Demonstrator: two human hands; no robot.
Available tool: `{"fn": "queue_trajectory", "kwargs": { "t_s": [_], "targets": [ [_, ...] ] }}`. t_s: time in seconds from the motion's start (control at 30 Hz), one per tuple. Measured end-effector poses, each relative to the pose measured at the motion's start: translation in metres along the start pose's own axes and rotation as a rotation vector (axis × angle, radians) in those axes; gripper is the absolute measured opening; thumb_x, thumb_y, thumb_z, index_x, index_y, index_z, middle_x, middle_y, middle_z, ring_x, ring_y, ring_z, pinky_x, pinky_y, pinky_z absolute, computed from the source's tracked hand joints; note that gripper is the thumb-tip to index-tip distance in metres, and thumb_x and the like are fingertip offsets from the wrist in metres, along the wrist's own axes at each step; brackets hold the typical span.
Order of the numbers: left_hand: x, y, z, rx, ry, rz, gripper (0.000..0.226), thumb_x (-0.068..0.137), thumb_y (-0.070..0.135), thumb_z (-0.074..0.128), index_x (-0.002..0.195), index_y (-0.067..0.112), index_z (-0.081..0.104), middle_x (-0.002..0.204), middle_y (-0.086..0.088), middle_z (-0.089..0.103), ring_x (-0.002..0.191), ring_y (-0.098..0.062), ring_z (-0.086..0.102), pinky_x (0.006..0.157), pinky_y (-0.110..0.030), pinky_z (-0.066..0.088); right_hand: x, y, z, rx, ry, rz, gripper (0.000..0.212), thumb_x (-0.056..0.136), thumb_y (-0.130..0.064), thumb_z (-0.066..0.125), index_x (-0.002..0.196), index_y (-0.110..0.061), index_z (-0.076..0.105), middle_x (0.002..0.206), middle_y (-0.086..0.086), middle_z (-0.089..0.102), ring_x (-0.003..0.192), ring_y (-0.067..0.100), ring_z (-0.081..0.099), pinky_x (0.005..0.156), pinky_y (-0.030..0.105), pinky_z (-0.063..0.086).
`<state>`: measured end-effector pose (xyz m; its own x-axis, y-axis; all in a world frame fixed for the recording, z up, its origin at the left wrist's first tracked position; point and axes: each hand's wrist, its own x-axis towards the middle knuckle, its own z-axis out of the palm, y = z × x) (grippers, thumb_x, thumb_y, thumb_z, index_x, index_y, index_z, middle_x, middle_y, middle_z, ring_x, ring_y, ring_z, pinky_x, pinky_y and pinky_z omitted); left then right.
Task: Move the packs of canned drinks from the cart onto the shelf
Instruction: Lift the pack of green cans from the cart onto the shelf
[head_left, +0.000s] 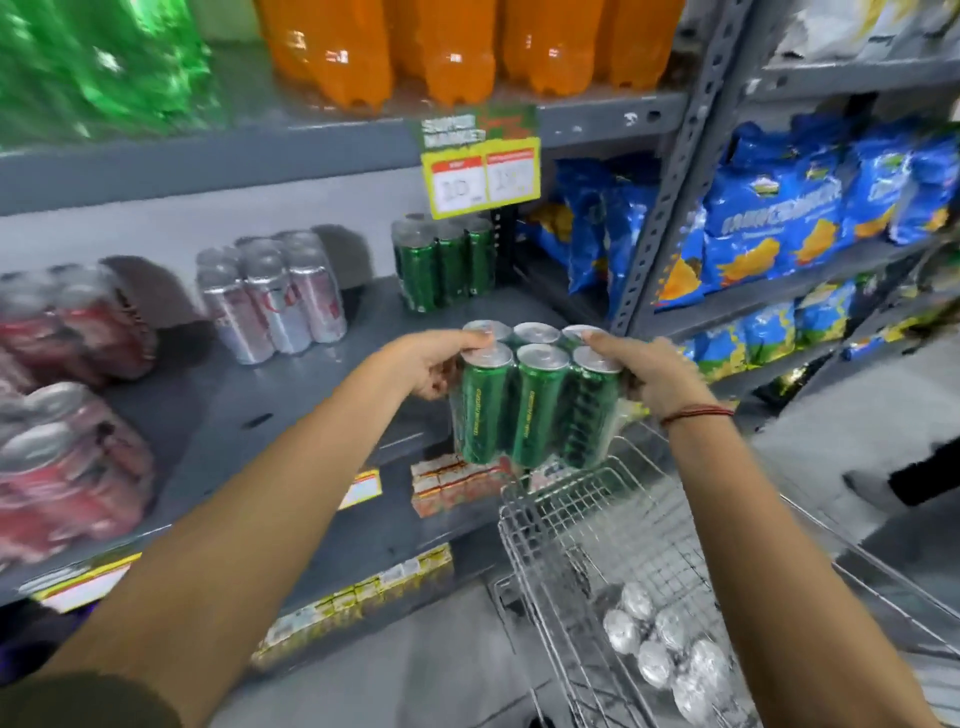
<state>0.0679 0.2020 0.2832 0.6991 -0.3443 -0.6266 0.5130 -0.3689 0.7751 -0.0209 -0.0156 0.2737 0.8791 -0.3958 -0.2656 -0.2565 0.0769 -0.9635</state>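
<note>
A shrink-wrapped pack of green cans (530, 400) hangs in the air between the wire cart (571, 525) and the front edge of the grey shelf (291, 395). My left hand (431, 364) grips its left top edge and my right hand (649, 376) grips its right top edge. On the shelf stand another green pack (444, 262) at the back right, a silver pack (272, 296) in the middle, and red packs (67, 322) at the left. One more silver pack (670, 654) lies in the cart's basket.
Orange bottles (441, 47) and green bottles (98, 62) fill the shelf above, with a price tag (480, 174) hanging from its edge. Blue snack bags (774, 223) fill the rack on the right. Small cartons (457, 480) sit on lower shelves.
</note>
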Motion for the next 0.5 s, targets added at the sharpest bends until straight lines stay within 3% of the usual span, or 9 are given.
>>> {"fn": "queue_trajectory", "kwargs": {
  "t_s": [0.03,0.07,0.13,0.2,0.3,0.37,0.4,0.43,0.5],
  "targets": [
    [-0.007,-0.001,-0.01,-0.04,0.023,0.008,0.024,0.082,0.038,0.067,0.072,0.019,0.057,0.077,0.0,0.059,0.065,-0.011,0.054,0.06,-0.019,0.046,0.007,-0.003,0.012,-0.02,0.008,-0.011,0.032,0.074,-0.027,0.079,0.094,-0.002,0.074,0.064,0.004,0.064,0.053,0.01,0.059,0.045,0.021,0.052],
    [-0.014,-0.003,-0.021,-0.065,0.067,0.015,0.025,0.083,0.036,0.067,0.07,0.018,0.056,0.072,0.0,0.059,0.062,-0.01,0.053,0.056,-0.017,0.045,0.014,-0.007,0.026,-0.041,0.017,-0.009,0.037,0.072,-0.028,0.08,0.092,0.0,0.067,0.059,0.002,0.063,0.051,0.01,0.058,0.041,0.021,0.048],
    [-0.028,-0.008,-0.043,-0.087,0.175,0.032,0.031,0.084,0.034,0.066,0.063,0.019,0.05,0.049,0.004,0.055,0.045,-0.006,0.049,0.035,-0.01,0.036,0.026,-0.012,0.053,-0.086,0.022,-0.017,0.039,0.069,-0.031,0.083,0.075,-0.006,0.055,0.049,0.0,0.055,0.051,0.013,0.054,0.04,0.021,0.041],
    [-0.04,-0.012,-0.061,-0.106,0.247,0.052,0.03,0.085,0.034,0.066,0.064,0.019,0.05,0.031,0.007,0.052,0.039,-0.004,0.049,0.028,-0.006,0.031,0.034,-0.016,0.08,-0.149,0.023,-0.023,0.05,0.061,-0.041,0.085,0.075,-0.008,0.052,0.062,0.006,0.051,0.058,0.015,0.052,0.04,0.022,0.038],
    [-0.05,-0.012,-0.079,-0.179,0.321,0.107,0.013,0.087,0.025,0.064,0.082,0.016,0.056,0.054,0.002,0.059,0.046,-0.004,0.054,0.033,-0.01,0.042,0.062,-0.005,0.109,-0.193,0.016,-0.077,0.105,0.022,-0.066,0.086,0.102,-0.002,0.061,0.095,0.012,0.065,0.085,0.022,0.066,0.055,0.03,0.05],
    [-0.053,-0.012,-0.087,-0.168,0.386,0.138,0.009,0.089,0.021,0.062,0.089,0.015,0.056,0.065,0.001,0.052,0.045,-0.003,0.053,0.03,-0.01,0.039,0.087,0.005,0.121,-0.203,0.002,-0.09,0.122,0.009,-0.072,0.082,0.105,-0.001,0.061,0.104,0.014,0.067,0.093,0.024,0.068,0.062,0.031,0.054],
    [-0.053,-0.012,-0.09,-0.157,0.404,0.147,0.01,0.089,0.022,0.062,0.095,0.015,0.057,0.068,0.001,0.052,0.045,-0.005,0.053,0.031,-0.011,0.04,0.088,0.002,0.126,-0.19,-0.019,-0.083,0.114,0.013,-0.07,0.083,0.101,-0.001,0.063,0.1,0.014,0.068,0.088,0.023,0.069,0.06,0.031,0.054],
    [-0.052,-0.012,-0.092,-0.158,0.408,0.144,0.016,0.088,0.023,0.063,0.102,0.016,0.057,0.069,0.002,0.053,0.047,-0.006,0.054,0.032,-0.013,0.041,0.081,-0.005,0.131,-0.187,-0.037,-0.091,0.092,0.023,-0.065,0.086,0.087,-0.003,0.063,0.087,0.012,0.067,0.078,0.021,0.067,0.056,0.029,0.051],
    [-0.046,-0.011,-0.094,-0.161,0.405,0.132,0.022,0.087,0.024,0.064,0.106,0.018,0.055,0.07,0.003,0.054,0.052,-0.006,0.054,0.031,-0.011,0.041,0.071,-0.015,0.134,-0.225,-0.047,-0.098,0.054,0.048,-0.047,0.088,0.059,-0.015,0.047,0.06,0.004,0.05,0.055,0.017,0.051,0.047,0.026,0.037]
  ]
}}
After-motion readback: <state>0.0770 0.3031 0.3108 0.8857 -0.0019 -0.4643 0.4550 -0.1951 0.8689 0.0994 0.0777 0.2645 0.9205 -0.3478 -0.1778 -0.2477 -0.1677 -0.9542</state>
